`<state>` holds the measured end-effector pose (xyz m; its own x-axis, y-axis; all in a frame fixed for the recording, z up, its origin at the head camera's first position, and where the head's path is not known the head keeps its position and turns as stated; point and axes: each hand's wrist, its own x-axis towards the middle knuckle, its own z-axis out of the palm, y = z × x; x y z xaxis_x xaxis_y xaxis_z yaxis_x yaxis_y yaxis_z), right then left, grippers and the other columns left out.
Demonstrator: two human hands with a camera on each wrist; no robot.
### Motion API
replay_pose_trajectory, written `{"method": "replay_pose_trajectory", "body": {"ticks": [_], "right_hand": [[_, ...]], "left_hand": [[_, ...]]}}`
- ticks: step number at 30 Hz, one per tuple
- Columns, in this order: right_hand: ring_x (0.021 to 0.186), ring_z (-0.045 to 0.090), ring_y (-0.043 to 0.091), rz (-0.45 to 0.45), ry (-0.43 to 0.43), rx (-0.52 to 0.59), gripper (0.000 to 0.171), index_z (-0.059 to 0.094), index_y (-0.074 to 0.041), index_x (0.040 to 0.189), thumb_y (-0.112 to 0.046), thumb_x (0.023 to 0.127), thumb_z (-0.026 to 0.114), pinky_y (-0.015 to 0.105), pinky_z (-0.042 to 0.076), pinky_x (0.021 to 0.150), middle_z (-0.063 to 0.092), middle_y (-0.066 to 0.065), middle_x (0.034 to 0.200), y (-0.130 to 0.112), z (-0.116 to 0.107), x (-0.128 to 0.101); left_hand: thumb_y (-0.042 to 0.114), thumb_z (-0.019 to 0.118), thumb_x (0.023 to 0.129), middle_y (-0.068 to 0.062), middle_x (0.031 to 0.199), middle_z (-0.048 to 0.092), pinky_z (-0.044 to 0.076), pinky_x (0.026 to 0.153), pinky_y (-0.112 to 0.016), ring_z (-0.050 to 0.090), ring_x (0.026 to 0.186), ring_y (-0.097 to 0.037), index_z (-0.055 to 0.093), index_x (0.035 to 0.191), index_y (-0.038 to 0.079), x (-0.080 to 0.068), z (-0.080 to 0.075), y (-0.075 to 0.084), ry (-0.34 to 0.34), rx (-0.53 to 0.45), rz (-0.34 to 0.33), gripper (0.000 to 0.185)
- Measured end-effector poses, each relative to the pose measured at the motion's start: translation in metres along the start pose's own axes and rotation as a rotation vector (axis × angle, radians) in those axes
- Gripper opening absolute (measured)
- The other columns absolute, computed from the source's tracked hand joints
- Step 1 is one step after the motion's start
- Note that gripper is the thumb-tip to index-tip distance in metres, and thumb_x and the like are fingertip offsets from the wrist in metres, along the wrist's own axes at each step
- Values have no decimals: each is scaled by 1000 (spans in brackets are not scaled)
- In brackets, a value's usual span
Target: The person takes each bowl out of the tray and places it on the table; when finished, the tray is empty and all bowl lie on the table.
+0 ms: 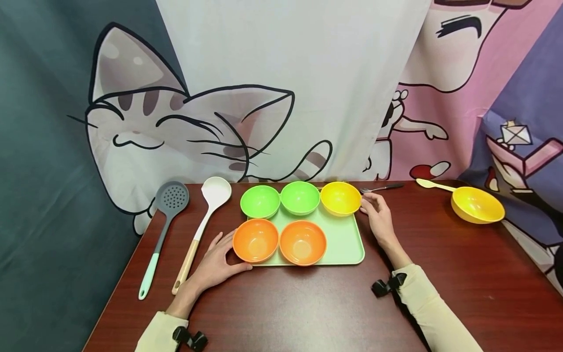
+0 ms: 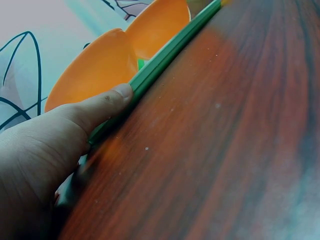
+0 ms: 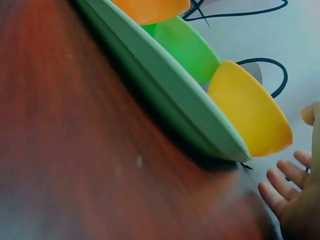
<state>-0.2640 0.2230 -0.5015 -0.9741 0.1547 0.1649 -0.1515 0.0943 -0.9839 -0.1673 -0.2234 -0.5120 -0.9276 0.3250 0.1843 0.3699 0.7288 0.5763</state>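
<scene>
A dark red-brown wooden desk (image 1: 308, 303) carries everything. A light green tray (image 1: 345, 239) lies just past its centre. At nine o'clock from the tray lie a grey slotted spoon (image 1: 164, 230) and a white ladle (image 1: 206, 215). At one o'clock rests a fork (image 1: 381, 187); at three o'clock, well apart, a yellow bowl (image 1: 477, 205) with a pale spoon (image 1: 433, 185).

Orange, green, yellow bowls (image 1: 255, 240) — pale-green tray (image 1: 345, 239)
</scene>
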Motion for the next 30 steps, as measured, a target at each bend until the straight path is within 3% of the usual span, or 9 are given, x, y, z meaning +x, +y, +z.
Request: {"method": "replay_pose_trajectory", "body": {"ticks": [6,14,21,30], "right_hand": [[103,54,0,91,61,-55,48,49,3,136,-30,102,56,18,51,86,55,3,126,1,10,10],[99,56,1,115,53,-35,44,51,2,134,-29,102,55,12,53,77,54,-1,121,2,12,11],[95,55,-2,119,18,-61,46,50,4,135,-29,103,54,11,53,74,49,11,140,4,11,11],[80,56,4,133,-21,-182,44,54,2,137,-26,103,53,19,55,69,59,24,126,-12,12,7]], "left_hand": [[66,77,74,2,151,51,14,124,-56,37,147,-25,50,147,21,0,1,0,3,-5,4,90],[61,80,74,2,150,52,16,123,-58,38,146,-26,49,148,21,0,1,1,19,-12,26,89],[62,78,75,2,150,51,15,123,-57,38,147,-26,49,148,20,1,0,1,8,0,27,89],[61,79,75,1,151,51,15,123,-57,37,147,-26,49,148,19,1,0,0,11,4,24,89]]}}
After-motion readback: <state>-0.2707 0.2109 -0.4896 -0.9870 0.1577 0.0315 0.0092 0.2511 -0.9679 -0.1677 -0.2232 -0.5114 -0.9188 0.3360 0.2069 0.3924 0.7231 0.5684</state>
